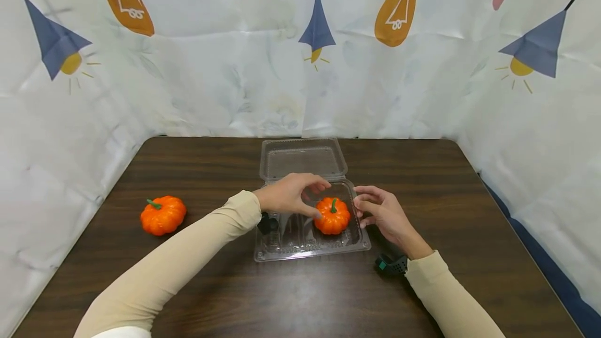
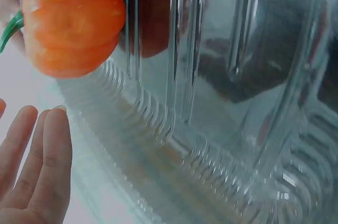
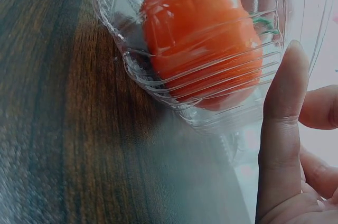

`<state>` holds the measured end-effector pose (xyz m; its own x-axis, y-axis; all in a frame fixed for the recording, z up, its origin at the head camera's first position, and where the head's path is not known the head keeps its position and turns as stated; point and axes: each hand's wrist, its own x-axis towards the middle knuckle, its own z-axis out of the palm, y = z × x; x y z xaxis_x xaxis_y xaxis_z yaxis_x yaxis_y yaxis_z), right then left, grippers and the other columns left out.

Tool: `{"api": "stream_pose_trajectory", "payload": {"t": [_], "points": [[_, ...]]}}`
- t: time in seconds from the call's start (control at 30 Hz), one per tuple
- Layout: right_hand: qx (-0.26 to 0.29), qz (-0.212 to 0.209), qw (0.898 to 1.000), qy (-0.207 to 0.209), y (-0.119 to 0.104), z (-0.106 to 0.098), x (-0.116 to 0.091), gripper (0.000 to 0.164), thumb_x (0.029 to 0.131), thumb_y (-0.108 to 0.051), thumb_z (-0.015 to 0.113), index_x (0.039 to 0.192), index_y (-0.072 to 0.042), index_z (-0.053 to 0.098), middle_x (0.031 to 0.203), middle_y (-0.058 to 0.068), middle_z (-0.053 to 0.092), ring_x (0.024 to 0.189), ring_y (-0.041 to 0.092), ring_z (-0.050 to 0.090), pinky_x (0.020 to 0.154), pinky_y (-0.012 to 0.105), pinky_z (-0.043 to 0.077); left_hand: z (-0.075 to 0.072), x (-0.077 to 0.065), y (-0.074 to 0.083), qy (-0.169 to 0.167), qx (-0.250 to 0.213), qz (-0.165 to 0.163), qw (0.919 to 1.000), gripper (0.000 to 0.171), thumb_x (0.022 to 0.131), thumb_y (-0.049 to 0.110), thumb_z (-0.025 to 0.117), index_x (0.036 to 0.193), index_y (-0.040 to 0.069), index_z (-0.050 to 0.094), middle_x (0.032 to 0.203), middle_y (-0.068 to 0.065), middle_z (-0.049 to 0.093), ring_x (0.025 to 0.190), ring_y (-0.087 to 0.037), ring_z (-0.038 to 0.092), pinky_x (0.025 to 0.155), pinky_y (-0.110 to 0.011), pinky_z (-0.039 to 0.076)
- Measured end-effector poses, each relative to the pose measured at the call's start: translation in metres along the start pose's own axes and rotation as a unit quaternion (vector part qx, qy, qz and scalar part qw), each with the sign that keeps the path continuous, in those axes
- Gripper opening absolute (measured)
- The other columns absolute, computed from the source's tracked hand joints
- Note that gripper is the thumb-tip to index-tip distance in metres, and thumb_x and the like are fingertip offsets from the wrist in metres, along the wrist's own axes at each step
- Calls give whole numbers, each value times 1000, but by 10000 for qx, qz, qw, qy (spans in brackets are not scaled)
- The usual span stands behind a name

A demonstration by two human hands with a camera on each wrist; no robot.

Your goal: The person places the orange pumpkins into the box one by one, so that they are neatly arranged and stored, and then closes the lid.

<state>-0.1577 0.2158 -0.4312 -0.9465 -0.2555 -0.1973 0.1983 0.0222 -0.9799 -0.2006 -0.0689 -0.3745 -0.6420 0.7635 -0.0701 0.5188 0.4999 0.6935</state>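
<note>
An orange pumpkin [image 1: 332, 218] is being supported in the right part of a clear plastic container [image 1: 312, 255], its green stem [image 1: 334, 205] pointing up and towards the far side. The lid [image 1: 302, 158] is lying folded back on the far side of the table [image 1: 211, 296]. A second pumpkin [image 1: 163, 216] is being borne by the table at the left, well apart from the container.

The left hand [image 1: 293, 193] is being held over the container with thumb and fingers parted widely and nothing gripped; whether the thumb is touching the pumpkin's left side cannot be told. The right hand [image 1: 382, 215] is being held just beside the container's right wall, its fingers loosely bent and apart, with nothing seen to be grasped; whether the wall is being touched cannot be told.

By its gloss, the pumpkin is probably being made light by a hollow or foam body, with a stiff, smooth and slightly slippery skin. A hold is being best offered by the ribbed sides at their widest; the stem, being thin, may be snapped by a pull. The container is being judged thin, springy and easily dented, so its rim is being favoured over its walls.
</note>
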Motion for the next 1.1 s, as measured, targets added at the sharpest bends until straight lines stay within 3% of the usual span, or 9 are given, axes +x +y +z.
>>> {"api": "stream_pose_trajectory", "payload": {"t": [0.2,0.37,0.63,0.87,1.1], "points": [[-15,18,10000,-21,2,1,-2,47,102,-13,65,144,0,50,97,-5,69,73,13,61,57,26,60,-6,-9,1,212,9,-11,9998,67,87,31,85,146,16,56,141,-7,63,127,-29,62,99,-36,60],[-29,22,10000,-11,2,1,-4,48,101,-15,67,144,0,50,97,-5,70,73,12,61,57,26,61,-12,-16,2,326,-53,9,9995,70,86,31,86,146,13,56,142,-10,62,128,-31,61,99,-42,61],[-18,-9,10000,-59,3,0,-4,50,101,-16,67,145,1,50,99,-7,70,73,11,61,58,26,61,-24,-25,5,537,113,-49,9985,69,85,31,87,145,13,57,139,-5,65,124,-20,63,98,-33,60],[-14,-19,10000,-66,2,0,-4,49,101,-16,67,144,1,49,98,-6,70,73,11,61,57,26,61,-33,-34,8,656,170,3,9977,67,86,30,86,144,13,57,142,-9,64,126,-24,63,99,-36,61],[-25,-51,9999,-94,0,2,-4,49,102,-15,66,145,2,49,97,-7,71,73,10,62,57,26,61,-45,-45,11,870,214,-58,9960,64,86,29,86,143,15,59,139,-2,65,126,-24,64,99,-34,60]]}}
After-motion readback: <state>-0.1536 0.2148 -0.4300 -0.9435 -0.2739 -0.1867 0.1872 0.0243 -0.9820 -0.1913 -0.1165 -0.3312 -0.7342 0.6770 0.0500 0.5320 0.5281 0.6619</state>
